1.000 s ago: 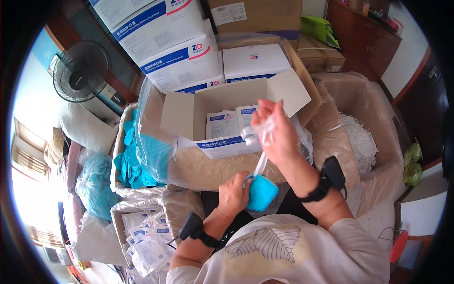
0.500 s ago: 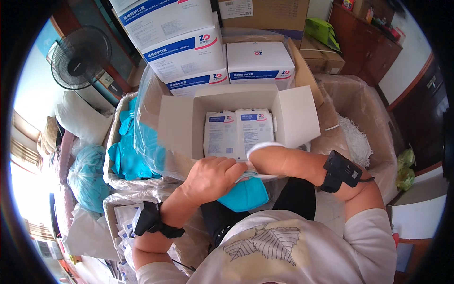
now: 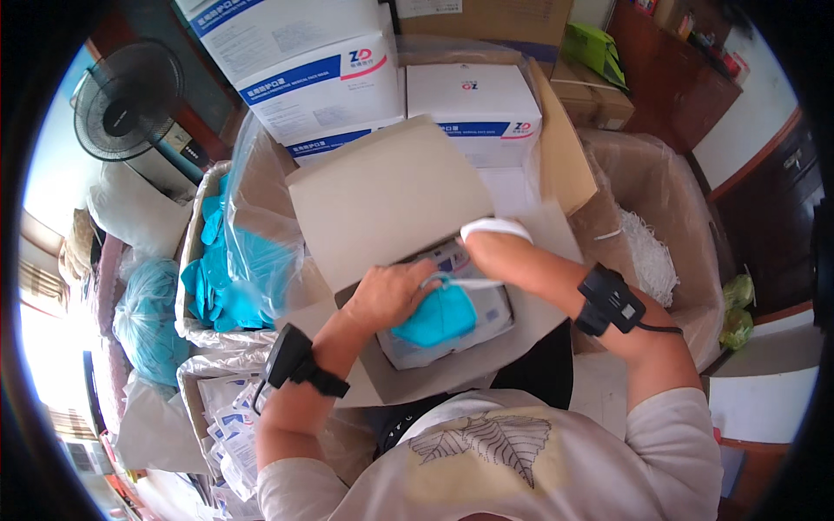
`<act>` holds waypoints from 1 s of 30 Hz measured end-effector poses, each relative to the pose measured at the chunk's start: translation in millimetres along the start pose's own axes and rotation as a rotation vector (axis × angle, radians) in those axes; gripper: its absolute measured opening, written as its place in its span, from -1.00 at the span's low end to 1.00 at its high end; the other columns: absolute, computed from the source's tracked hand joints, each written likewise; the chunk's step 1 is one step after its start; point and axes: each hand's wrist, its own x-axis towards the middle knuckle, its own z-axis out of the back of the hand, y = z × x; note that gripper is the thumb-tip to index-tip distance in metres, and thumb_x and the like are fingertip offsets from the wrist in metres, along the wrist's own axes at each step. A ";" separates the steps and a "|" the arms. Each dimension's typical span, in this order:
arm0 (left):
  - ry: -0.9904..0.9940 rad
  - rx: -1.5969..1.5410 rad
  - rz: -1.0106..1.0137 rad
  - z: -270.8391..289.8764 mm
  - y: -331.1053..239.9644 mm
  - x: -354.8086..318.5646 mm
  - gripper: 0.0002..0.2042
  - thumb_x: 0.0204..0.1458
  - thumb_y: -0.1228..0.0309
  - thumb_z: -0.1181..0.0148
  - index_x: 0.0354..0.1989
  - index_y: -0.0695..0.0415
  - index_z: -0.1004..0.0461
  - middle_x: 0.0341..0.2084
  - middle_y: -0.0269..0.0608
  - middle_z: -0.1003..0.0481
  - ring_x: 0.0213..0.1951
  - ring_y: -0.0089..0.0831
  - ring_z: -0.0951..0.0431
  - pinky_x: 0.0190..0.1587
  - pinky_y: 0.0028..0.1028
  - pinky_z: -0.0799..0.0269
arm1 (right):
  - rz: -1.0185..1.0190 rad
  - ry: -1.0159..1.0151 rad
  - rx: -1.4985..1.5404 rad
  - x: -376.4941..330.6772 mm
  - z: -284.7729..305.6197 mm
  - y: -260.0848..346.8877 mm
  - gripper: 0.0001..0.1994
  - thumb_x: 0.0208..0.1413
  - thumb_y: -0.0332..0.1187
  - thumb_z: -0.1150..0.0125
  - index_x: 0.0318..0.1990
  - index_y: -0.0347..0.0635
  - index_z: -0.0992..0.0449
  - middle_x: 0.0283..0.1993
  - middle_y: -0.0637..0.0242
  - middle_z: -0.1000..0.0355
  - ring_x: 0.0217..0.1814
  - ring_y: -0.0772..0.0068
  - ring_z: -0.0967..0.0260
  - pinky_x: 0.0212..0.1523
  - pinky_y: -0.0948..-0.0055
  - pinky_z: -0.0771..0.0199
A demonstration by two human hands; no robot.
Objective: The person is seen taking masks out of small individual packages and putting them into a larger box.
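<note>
An open cardboard box (image 3: 382, 200) rests on my lap with white packets (image 3: 486, 317) inside. My left hand (image 3: 391, 295) is over the box, shut on a teal face mask (image 3: 439, 317) whose white ear loops (image 3: 460, 282) trail to the right. My right hand (image 3: 486, 247) reaches in from the right at the box's far flap, its fingers mostly hidden and closed round a white wrapper (image 3: 495, 227). Both wrists carry black strapped devices, one on the left wrist (image 3: 291, 360) and one on the right wrist (image 3: 608, 300).
A plastic-lined box of loose teal masks (image 3: 221, 278) stands to my left, with a bag of empty wrappers (image 3: 226, 417) below it. A large lined carton with white shreds (image 3: 647, 252) is on the right. White cartons (image 3: 321, 78) stack behind. A fan (image 3: 126, 100) stands far left.
My right hand came down from holding a clear wrapper up and now reaches into the box. My left hand brought the teal mask up over the packets. The box looks nearer.
</note>
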 end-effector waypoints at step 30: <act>0.006 0.061 -0.320 126.0 -31.0 50.5 -0.81 -0.20 0.35 -0.17 -0.40 0.08 -0.34 -0.66 -0.28 -0.35 -0.57 -0.30 -0.44 -0.58 -0.40 -0.34 | 0.126 0.378 -0.209 1.1 126.8 31.7 -0.73 0.09 -0.30 0.11 -0.45 -0.30 -0.45 -0.44 -0.02 -0.40 -0.38 -0.03 -0.37 -0.30 0.13 -0.34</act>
